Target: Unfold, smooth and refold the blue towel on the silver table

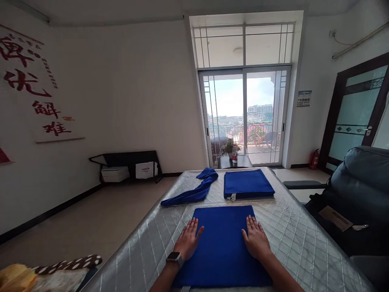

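A blue folded cloth (223,251) lies flat and squared on the bed in front of me. My left hand (188,237) rests on its left edge, fingers stretched out, with a watch on the wrist. On the right edge lies my right hand (255,237), also flat with the thumb apart. Neither hand grips anything. Beyond the near cloth sits a neat stack of folded blue cloth (249,183), a white tag showing at its front left corner. To the left of that stack is a loose, twisted blue cloth (193,190).
The quilted silver mattress (304,227) bears all the cloths. A black armchair (358,182) stands close on the right. Behind the far end is a small table with a bottle (234,154) and a plant. A patterned fabric pile (60,271) is at lower left.
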### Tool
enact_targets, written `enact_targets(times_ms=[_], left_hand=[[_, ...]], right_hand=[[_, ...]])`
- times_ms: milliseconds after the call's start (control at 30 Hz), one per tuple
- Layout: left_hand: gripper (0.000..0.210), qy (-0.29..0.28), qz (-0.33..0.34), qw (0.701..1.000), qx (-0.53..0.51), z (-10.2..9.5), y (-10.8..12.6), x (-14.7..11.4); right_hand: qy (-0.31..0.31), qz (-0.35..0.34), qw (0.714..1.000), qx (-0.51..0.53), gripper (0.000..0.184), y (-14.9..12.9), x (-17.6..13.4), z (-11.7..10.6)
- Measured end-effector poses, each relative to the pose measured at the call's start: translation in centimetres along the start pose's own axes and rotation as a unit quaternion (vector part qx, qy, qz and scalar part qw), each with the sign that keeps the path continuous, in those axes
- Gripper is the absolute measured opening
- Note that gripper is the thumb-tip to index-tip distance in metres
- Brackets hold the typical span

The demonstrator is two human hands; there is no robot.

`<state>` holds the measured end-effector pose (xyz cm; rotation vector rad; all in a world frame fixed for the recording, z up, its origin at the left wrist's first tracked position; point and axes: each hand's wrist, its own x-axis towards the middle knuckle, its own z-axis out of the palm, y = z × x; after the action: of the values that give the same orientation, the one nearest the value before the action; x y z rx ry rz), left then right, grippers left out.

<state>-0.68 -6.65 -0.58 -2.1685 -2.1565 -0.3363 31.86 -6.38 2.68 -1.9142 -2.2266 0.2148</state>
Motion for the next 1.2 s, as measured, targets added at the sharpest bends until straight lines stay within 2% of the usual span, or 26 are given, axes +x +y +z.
enact_targets(times_ms=[200, 433, 700, 867, 1000, 1200], left_hand=[[0.076, -0.04, -0.008, 0.999, -0.014, -0.1, -0.3, 0.0], [0.082, -0.015, -0.01, 0.999, -0.033, 0.1, -0.5, -0.1], [0.084, 0.0, -0.003, 0.999, -0.044, 0.6, -0.8, 0.0], [0.083, -0.013, 0.009, 0.999, -0.038, -0.1, -0.6, -0.3], [0.084, -0.028, -0.008, 0.999, -0.04, -1.0, -0.1, -0.6], [0.073, -0.009, 0.02, 0.999, -0.044, -1.2, -0.1, -0.7]], right_hand=[[0.006, -0.005, 1.0, 0.001, 0.069, 0.0, 0.0, 0.2], [-0.006, -0.012, 1.0, -0.015, 0.068, -0.2, -0.6, -0.8], [-0.057, 0.004, 0.998, -0.018, 0.074, -0.6, -2.5, -1.8], [-0.088, 0.019, 0.996, -0.008, 0.076, -0.9, -2.8, -2.1], [-0.097, 0.021, 0.995, -0.004, 0.076, -1.0, -2.9, -2.6], [-0.102, 0.02, 0.994, -0.014, 0.076, -1.1, -3.0, -2.8]])
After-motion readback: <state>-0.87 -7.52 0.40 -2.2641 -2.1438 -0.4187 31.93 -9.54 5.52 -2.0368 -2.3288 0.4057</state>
